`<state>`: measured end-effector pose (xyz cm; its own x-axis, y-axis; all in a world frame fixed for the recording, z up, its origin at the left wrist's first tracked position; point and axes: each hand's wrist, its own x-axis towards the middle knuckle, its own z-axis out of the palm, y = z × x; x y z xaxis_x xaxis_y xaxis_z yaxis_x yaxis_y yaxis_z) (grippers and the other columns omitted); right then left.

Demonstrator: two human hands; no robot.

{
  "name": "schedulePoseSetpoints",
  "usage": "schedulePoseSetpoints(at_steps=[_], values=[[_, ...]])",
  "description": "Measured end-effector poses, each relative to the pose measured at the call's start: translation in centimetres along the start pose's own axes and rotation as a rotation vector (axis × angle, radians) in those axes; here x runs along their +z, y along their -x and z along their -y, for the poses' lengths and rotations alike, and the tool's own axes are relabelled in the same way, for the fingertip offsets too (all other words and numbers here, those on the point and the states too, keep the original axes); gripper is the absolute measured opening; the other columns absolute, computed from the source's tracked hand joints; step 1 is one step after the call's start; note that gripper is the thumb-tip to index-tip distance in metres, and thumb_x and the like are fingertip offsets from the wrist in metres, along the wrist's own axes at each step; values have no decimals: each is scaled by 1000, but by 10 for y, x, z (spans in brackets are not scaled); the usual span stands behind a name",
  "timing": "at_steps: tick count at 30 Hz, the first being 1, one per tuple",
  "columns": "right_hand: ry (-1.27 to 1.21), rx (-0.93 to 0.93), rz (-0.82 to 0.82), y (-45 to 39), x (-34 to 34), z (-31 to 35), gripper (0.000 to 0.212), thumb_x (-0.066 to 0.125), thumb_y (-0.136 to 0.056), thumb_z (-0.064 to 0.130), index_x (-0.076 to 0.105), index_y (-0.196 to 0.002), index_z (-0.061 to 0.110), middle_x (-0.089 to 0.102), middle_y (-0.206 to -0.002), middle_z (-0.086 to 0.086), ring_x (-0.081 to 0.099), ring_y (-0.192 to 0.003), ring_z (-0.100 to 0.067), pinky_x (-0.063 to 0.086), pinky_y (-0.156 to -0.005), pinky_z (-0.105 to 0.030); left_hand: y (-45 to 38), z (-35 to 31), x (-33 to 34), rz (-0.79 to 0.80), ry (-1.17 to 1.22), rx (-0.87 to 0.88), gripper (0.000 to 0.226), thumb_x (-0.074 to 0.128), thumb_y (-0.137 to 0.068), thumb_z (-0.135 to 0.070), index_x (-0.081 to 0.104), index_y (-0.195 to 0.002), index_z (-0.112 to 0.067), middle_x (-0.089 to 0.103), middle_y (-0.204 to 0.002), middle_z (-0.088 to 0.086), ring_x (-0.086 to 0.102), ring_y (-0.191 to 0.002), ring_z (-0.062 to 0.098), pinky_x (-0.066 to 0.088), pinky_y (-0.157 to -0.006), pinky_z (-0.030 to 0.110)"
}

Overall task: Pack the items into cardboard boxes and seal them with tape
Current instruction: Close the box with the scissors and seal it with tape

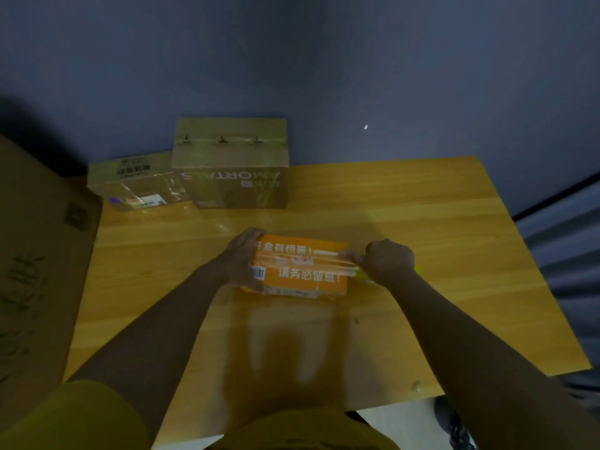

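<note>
Orange printed cardboard box point(300, 267), small and flat, lies near the middle of the pale wooden table point(422, 216), flaps closed. A strip of clear packing tape point(311, 259) runs across its top from left to right.

Left hand point(242, 259): fingers curled over the box's left end, gripping it and holding it down. Right hand point(388, 261): closed in a fist just off the box's right edge, pinching the tape end; a yellow-green tape dispenser point(417, 271) seems to sit in that fist, mostly hidden.

Step in hand, as judged: tape being drawn across the seam, not yet cut or pressed over the right edge.

Risks:
- Tape wrinkling or folding onto itself if tension drops while the strip is unsupported past the edge.
- Strip running off the seam if the pull goes oblique.
- Light box sliding or lifting if the left grip eases.

Containers:
- Orange box: closed, contents not visible.
- Tall brown cardboard box point(232, 164) at the back, taped shut; contents hidden.
- Low brown cardboard box point(136, 181) touching its left side, taped, label on top; contents hidden.
- Large brown carton point(42, 254) at the left frame edge, interior not seen.
</note>
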<state>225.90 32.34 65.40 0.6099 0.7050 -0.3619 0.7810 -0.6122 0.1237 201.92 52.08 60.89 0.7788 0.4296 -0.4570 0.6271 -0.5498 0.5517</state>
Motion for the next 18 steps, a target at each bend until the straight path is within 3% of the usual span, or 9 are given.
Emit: schedulePoseSetpoints(at_steps=[5,9,13,16,18], values=[[0,-42,-26,0,12,-2,84,23,-78,85,67,-89,14,67,-95,-10,65,-90,-30,36,-66,-31,-1,1,0,26,2,-12,135,94,-49,-39,5,-151,-23,-2,-158,-2,3,-146,24,17,-116,46],[51,-75,-6,-2,20,-1,81,22,-83,80,67,-101,15,67,-101,-11,64,-98,-29,35,-69,-32,1,0,0,22,-2,-5,136,94,-48,-39,6,-151,-22,0,-158,0,4,-146,24,16,-117,45],[-11,-60,21,-5,24,0,77,25,-84,79,66,-99,15,67,-102,-10,64,-97,-28,39,-72,-32,1,-2,-1,25,-66,0,136,91,-50,-47,4,-151,-21,-2,-159,-1,1,-147,22,10,-117,43],[44,-110,33,-6,23,-1,74,22,-87,76,64,-107,18,66,-101,-8,63,-97,-25,39,-70,-31,3,-10,7,79,-284,-84,139,74,-57,-71,-16,-151,-22,-25,-157,-4,-28,-143,21,-15,-114,50],[63,-133,25,-7,24,-1,73,21,-88,74,64,-108,19,66,-102,-8,63,-97,-25,37,-70,-32,9,-18,19,32,-364,-125,135,44,-58,-93,-29,-145,-20,-38,-151,-1,-43,-133,20,-24,-110,49]])
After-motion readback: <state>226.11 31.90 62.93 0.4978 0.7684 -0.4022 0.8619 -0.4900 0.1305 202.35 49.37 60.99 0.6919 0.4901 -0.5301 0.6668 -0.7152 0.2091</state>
